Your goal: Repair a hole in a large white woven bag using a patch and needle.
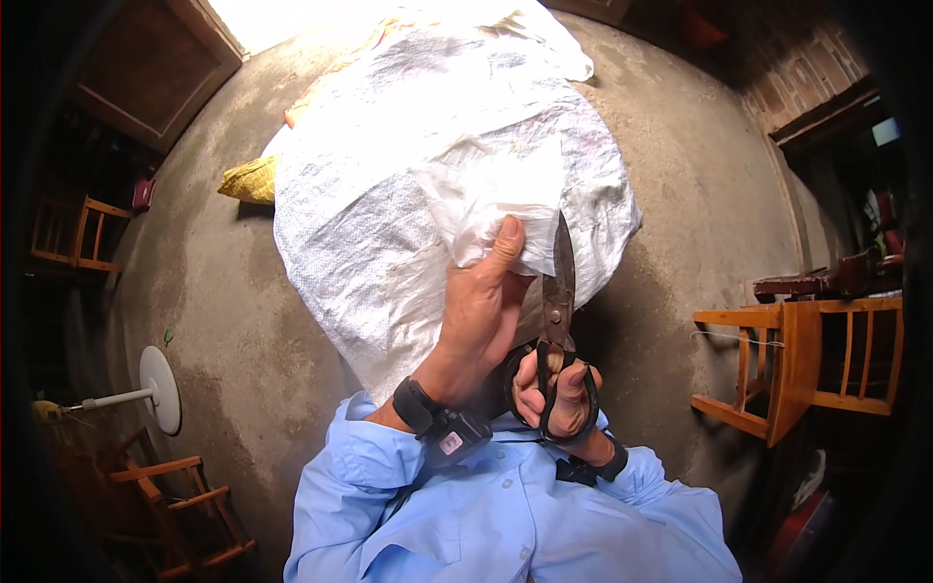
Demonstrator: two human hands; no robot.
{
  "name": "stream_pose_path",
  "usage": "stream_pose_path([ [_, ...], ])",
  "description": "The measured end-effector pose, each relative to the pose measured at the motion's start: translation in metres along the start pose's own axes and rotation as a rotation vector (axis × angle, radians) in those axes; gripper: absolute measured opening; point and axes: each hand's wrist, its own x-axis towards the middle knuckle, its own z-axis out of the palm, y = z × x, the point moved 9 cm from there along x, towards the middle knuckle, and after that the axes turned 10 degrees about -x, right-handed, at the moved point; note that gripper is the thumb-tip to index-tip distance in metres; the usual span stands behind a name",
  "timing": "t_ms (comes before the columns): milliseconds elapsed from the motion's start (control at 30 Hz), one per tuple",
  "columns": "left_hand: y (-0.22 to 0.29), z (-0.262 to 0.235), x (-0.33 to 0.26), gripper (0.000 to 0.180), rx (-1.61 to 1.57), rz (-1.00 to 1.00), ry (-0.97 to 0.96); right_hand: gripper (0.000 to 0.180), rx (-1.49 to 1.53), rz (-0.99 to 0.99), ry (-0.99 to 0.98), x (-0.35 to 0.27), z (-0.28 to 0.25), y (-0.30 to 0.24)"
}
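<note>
A large white woven sack (350,223) spreads out in front of me over whatever lies beneath it. My left hand (486,291) is closed on a bunched piece of thin white plastic sheeting (501,185), its thumb pressed on top. I cannot tell whether that sheeting is part of the sack. Just right of it, my right hand (559,394) has its fingers through the black handles of a pair of scissors (558,291). The dark, worn blades point away from me, with the tip beside the sheeting's right edge. The blades look closed or nearly so.
A wooden chair (792,360) lies or stands at the right, and another (185,505) is at the lower left. A white round-based stand (160,391) rests on the concrete floor (233,321). Something yellow (248,181) pokes out from the sack's left side.
</note>
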Motion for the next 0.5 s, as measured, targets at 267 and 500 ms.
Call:
stream_pose_path([
  [267, -0.002, 0.004, -0.003, 0.043, 0.080, 0.027, -0.013, 0.091, 0.196, 0.020, -0.120, 0.004, 0.000, 0.013],
  [500, -0.009, -0.003, -0.002, 0.048, 0.108, -0.008, -0.024, 0.088, 0.217, -0.032, -0.142, 0.007, -0.003, 0.010],
])
